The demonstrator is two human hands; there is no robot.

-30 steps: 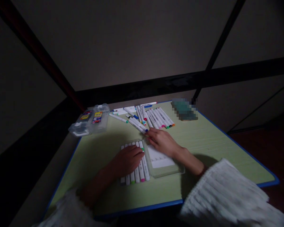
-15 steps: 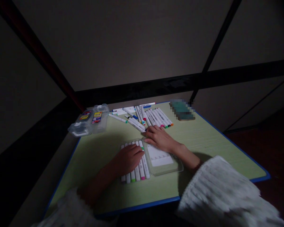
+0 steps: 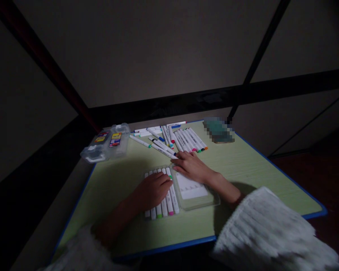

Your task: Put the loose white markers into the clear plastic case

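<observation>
My left hand (image 3: 154, 189) rests on a row of white markers (image 3: 169, 205) lying side by side in one half of an opened clear plastic case (image 3: 199, 206). Its fingers are bent and pressed together; whatever is under them is hidden. Above the case's other half, which has a white insert (image 3: 192, 188), my right hand (image 3: 190, 165) reaches toward the loose pens. Its fingers are closed at the near end of a white marker (image 3: 164, 151), which slants away to the left on the table.
Several loose white markers (image 3: 186, 140) with coloured ends lie across the back of the light green table (image 3: 243, 169). Another clear case (image 3: 120, 148) with labels stands at the back left. A blurred greenish flat object (image 3: 219, 130) lies at the back right. The table has a blue edge.
The marker at my right fingertips has shifted slightly toward me and to the right, apart from its neighbours. My left hand has stayed in place.
</observation>
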